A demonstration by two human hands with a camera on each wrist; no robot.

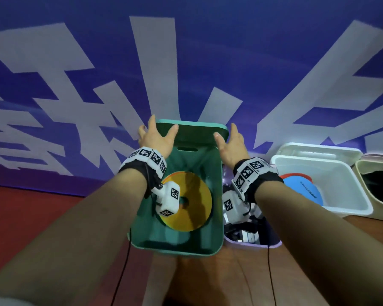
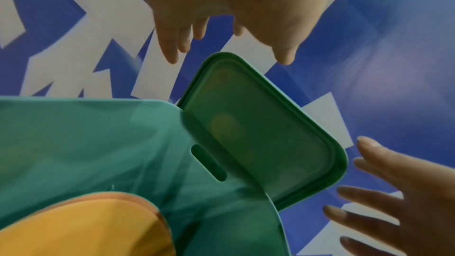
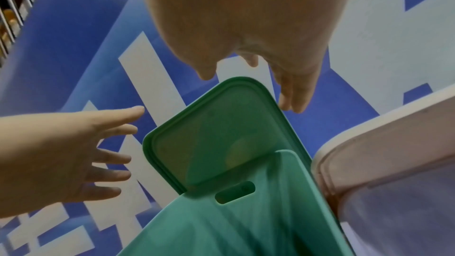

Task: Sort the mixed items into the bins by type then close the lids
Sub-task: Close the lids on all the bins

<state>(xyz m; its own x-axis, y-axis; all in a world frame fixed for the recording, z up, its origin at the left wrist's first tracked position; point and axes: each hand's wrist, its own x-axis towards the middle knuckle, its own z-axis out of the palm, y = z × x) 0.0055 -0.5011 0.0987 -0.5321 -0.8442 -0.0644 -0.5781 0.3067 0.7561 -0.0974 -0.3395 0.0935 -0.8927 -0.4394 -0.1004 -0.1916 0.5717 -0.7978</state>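
Note:
A green bin (image 1: 175, 248) stands in the middle of the table with a yellow disc (image 1: 195, 208) inside. Its green lid (image 1: 195, 133) stands upright behind it against the wall. My left hand (image 1: 159, 129) is at the lid's upper left corner, fingers spread, thumb in front of the lid. My right hand (image 1: 226, 133) is at the upper right corner, also spread. In the left wrist view the left hand (image 2: 229, 50) hovers just over the lid (image 2: 258, 133) without gripping it. In the right wrist view the right hand (image 3: 249, 85) straddles the lid (image 3: 216, 143) corner the same way.
Right of the green bin sits a lilac bin (image 1: 252, 244) with small dark and white items. Further right a white bin (image 1: 341, 184) holds blue and red discs, its lid (image 1: 318, 149) behind it. A beige bin (image 1: 367, 188) with black contents is at the far right. A blue wall stands close behind.

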